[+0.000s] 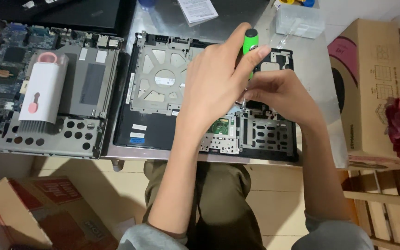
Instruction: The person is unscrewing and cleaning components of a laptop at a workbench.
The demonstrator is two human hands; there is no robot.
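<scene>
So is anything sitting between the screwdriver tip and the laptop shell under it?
Nothing visible. The left hand holds the green screwdriver upright, the right hand steadies its shaft, and the tip meets the laptop shell directly.

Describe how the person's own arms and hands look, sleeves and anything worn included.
Both forearms are bare from the elbows down. Grey sleeves are pushed up and bunched at the elbows, at the bottom edge of the head view. The left hand and right hand wear no gloves; no rings, watch or bracelet show on the visible parts. No markings or cables on either arm.
</scene>
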